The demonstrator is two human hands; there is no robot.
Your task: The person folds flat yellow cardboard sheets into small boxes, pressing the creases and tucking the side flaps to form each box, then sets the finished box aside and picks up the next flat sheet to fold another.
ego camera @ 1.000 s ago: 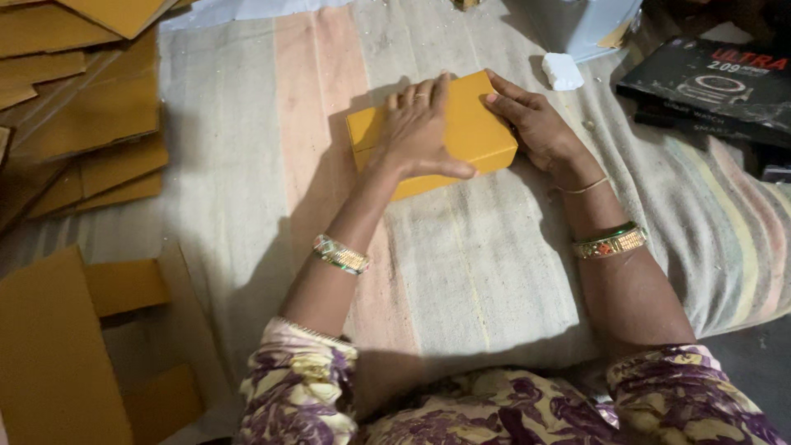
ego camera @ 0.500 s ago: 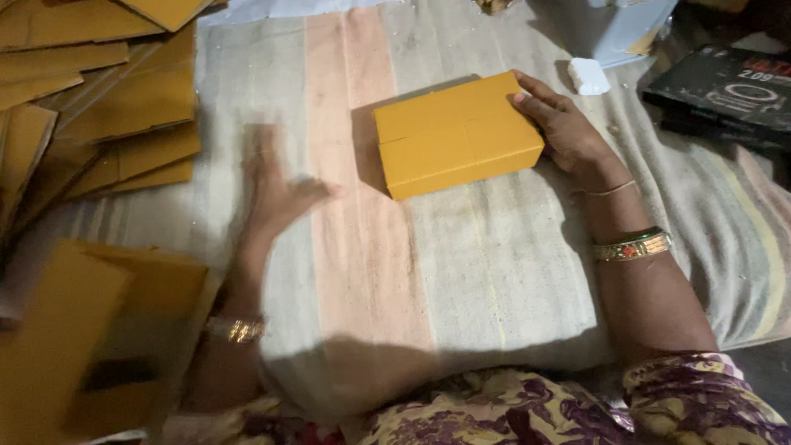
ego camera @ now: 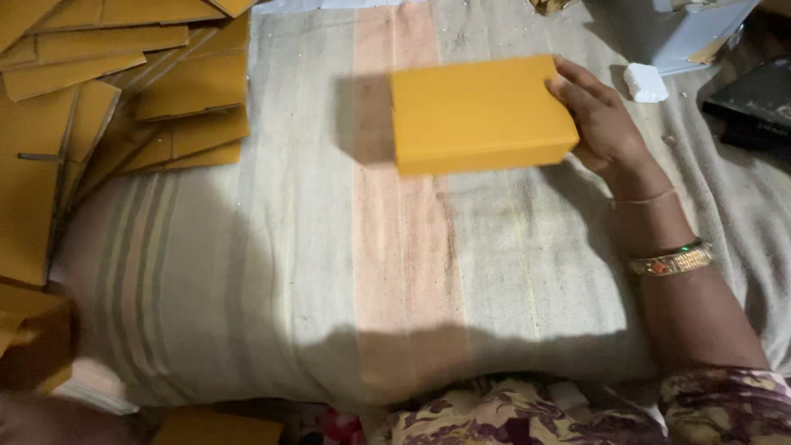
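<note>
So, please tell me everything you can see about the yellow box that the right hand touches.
The yellow box is a flat, rectangular carton that looks like plain matte cardboard, mustard yellow on every side that shows. It is closed, and no print is visible. It lies flat, slightly turned, on the striped cloth, casting a shadow to its left. The right hand touches its right end, fingers at the edge. Nothing lies on top of it.
</note>
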